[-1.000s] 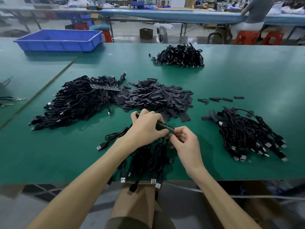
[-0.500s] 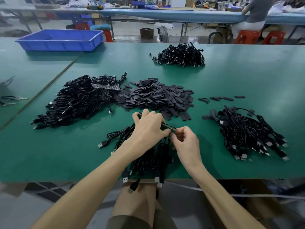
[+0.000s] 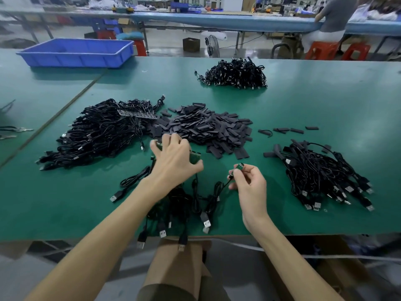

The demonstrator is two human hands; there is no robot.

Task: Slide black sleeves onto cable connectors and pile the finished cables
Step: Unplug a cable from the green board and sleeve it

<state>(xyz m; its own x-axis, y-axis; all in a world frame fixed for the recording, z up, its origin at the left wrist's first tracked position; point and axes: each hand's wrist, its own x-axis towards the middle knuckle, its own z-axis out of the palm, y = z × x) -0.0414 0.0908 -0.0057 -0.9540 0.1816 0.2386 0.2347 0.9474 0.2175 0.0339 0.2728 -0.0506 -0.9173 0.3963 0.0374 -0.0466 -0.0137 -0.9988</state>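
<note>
- Sleeves lie heaped mid-table, beyond the hands; many are left.
- Right hand pinches a connector, bare, with its cable hanging.
- Left hand curls round a strip.
- Right pile looks finished; left pile waits.

At centre of the worktable: heap of sleeves. Touching its left side: large cable heap. To the right, apart: smaller cable pile, stray sleeves just behind it. Far behind centre: third cable pile. Far left: plastic bin. At near edge: loose cables, plugs overhanging.
</note>
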